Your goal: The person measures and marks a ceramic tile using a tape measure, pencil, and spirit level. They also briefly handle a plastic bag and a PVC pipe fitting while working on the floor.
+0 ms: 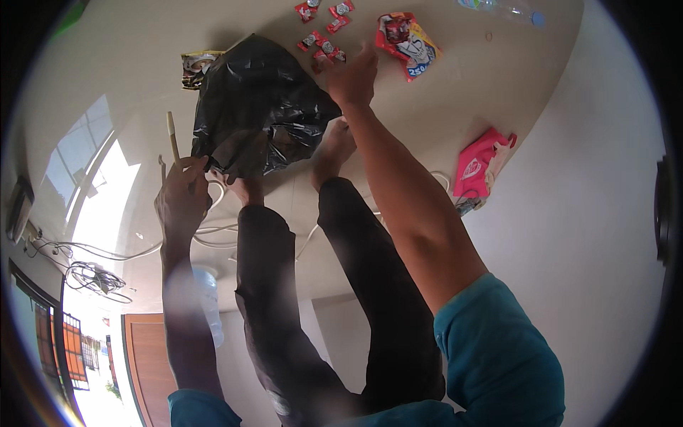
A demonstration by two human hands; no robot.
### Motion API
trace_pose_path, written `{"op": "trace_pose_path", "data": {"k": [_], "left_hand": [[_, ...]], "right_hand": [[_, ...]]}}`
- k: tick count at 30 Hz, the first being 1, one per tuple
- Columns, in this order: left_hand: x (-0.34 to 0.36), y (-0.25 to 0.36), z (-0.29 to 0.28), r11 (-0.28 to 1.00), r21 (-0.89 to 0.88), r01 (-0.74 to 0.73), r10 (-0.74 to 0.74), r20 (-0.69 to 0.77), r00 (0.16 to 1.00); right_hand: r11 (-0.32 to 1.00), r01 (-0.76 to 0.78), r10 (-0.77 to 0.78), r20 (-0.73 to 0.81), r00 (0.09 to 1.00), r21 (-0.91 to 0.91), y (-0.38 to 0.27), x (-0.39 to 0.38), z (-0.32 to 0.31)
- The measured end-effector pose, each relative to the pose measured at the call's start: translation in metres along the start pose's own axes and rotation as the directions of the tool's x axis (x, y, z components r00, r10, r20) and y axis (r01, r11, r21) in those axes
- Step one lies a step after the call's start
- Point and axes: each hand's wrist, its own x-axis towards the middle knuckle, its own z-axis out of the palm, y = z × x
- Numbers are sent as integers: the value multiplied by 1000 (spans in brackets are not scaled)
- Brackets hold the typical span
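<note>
My left hand (181, 196) grips the rim of a black plastic bag (260, 107) together with a thin pale stick (171, 135). The bag rests on the pale floor in front of my bare feet (334, 146). My right hand (352, 75) stretches out past the bag to several small red wrappers (326, 48) scattered on the floor. Its fingertips touch the nearest wrapper by the bag's edge, but the back of the hand hides whether the fingers close on it. A larger red and yellow snack packet (407, 39) lies just right of that hand.
A brown packet (196, 67) lies left of the bag and a clear plastic bottle (505, 8) at the far edge. A pink cloth (480, 167) lies by the white wall. White cables (213, 235), a water jug (208, 299) and a wooden door (149, 356) are behind my legs.
</note>
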Motion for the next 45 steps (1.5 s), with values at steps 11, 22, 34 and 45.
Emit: {"op": "trace_pose_path", "data": {"k": [11,22,34,45], "left_hand": [[-4,-1,8,997,-80,21,-19,21,1000],[15,8,32,905,-421,59,-25,85,996],[54,88,27,902,-429,51,-157,-215,964],[91,-4,85,979,-93,181,-192,-130,973]], "right_hand": [[986,-65,99,-220,971,154,-47,47,73],[749,629,-661,-169,731,-209,-38,68,87],[818,220,-436,325,839,531,-16,39,-40],[872,454,-447,-82,891,182,-48,-10,16]]}}
